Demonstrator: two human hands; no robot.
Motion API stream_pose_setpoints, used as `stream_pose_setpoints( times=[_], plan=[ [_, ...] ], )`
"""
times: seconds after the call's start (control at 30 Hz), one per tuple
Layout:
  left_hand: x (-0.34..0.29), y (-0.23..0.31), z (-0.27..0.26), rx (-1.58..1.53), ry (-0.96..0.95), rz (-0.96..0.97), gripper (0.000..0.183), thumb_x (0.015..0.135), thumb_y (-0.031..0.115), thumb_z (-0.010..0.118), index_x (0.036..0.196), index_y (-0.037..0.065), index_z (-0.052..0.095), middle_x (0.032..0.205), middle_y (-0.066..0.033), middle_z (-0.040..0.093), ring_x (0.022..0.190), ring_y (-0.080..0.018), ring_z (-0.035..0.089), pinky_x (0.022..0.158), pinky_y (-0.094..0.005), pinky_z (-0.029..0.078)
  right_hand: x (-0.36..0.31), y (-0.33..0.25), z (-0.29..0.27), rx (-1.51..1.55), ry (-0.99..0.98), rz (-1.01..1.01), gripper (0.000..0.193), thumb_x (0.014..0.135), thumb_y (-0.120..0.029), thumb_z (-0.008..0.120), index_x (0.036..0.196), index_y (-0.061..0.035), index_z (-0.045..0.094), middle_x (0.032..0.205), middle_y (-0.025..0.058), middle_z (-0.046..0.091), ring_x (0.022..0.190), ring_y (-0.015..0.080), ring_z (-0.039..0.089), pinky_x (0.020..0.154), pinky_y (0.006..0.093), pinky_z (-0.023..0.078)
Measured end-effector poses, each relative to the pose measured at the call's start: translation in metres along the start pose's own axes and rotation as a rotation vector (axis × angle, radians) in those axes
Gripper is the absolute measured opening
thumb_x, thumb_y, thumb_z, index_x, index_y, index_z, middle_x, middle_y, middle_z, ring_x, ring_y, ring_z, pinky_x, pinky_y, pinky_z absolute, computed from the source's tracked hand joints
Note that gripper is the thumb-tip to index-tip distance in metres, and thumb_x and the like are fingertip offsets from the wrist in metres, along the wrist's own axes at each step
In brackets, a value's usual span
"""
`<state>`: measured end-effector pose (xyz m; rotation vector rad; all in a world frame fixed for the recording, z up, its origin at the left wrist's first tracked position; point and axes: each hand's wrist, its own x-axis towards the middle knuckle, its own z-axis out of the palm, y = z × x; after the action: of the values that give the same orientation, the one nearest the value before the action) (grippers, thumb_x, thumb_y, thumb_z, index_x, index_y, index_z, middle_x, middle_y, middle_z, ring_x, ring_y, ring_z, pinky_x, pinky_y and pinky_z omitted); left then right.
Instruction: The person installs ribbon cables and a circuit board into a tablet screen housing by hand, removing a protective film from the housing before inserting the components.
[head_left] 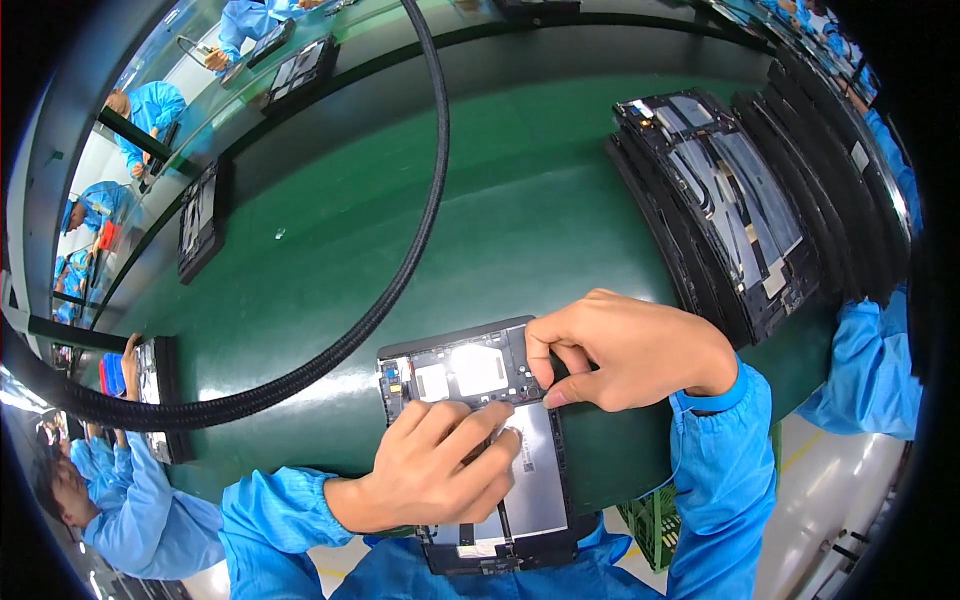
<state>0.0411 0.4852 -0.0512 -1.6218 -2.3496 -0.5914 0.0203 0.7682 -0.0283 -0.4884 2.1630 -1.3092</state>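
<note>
An opened tablet (545, 470) lies before me, its near end over the table's front edge. Its far part carries a dark circuit board with bright metal shields, and a large silver battery fills the near part. Across the tablet's left side lies my left hand (440, 470), fingers bent and pressed onto it, their tips by the board's near edge. The left thumb is hidden. My right hand (625, 355) is at the board's right edge, thumb and forefinger brought together in a pinch. Whatever is between those fingertips is too small to make out.
Stacked opened tablets (740, 210) stand on the green table (520, 210) at right, before dark panels (840, 180). A thick black braided cable (425, 200) arcs across. More tablets (200, 215) lie at left, where co-workers in blue (160, 510) sit. A green crate (655, 525) stands below.
</note>
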Motion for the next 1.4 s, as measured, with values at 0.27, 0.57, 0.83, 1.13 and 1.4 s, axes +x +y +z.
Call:
stream_pose_setpoints(
  times=[0.27,0.57,0.83,1.13,1.4],
  plan=[
    [0.002,-0.005,0.003,-0.106,-0.045,0.020,0.034,0.073,0.015,0.080,0.106,0.007,0.078,0.123,-0.0135,0.078,0.083,-0.0249,0.062,0.070,-0.0374,0.046,0.000,0.002,-0.001,-0.009,-0.017,0.014,0.014,0.087,0.003,0.082,0.096,0.0018,0.072,0.069,0.0175,0.070,0.063,0.0306,0.069,0.059,0.0465,0.045],
    [0.010,0.006,0.004,-0.080,-0.088,0.034,0.027,0.081,0.022,0.087,0.094,0.004,0.072,0.120,-0.0248,0.074,0.079,-0.0275,0.063,0.067,-0.0384,0.049,0.002,0.001,-0.004,0.008,0.047,-0.149,0.014,0.092,-0.002,0.080,0.103,-0.0006,0.072,0.069,0.0112,0.066,0.062,0.0219,0.062,0.059,0.0406,0.045],
    [-0.004,0.009,0.021,-0.011,0.021,0.060,0.034,0.086,0.034,0.083,0.093,0.005,0.067,0.126,-0.0225,0.074,0.086,-0.0262,0.065,0.066,-0.0344,0.045,0.024,0.019,0.023,0.160,0.351,-0.228,0.015,0.092,-0.004,0.081,0.106,-0.0046,0.076,0.072,0.0044,0.063,0.065,0.0156,0.053,0.063,0.0346,0.043],
    [0.006,0.010,0.023,0.068,-0.013,-0.015,0.029,0.080,0.031,0.078,0.100,0.011,0.074,0.130,-0.0097,0.075,0.096,-0.0240,0.067,0.074,-0.0376,0.047,0.042,0.035,0.041,0.161,0.537,-0.265,0.014,0.089,-0.006,0.092,0.101,-0.0085,0.087,0.086,-0.0013,0.068,0.082,0.0094,0.050,0.070,0.0285,0.039],
    [0.012,0.008,0.028,0.045,0.009,0.009,0.027,0.080,0.027,0.076,0.094,0.006,0.066,0.121,-0.0184,0.076,0.085,-0.0224,0.063,0.067,-0.0348,0.042,0.045,0.041,0.039,0.060,0.571,-0.324,0.018,0.082,-0.003,0.093,0.098,-0.0098,0.090,0.077,0.0017,0.074,0.079,0.0156,0.048,0.072,0.0333,0.039]
  ],
)
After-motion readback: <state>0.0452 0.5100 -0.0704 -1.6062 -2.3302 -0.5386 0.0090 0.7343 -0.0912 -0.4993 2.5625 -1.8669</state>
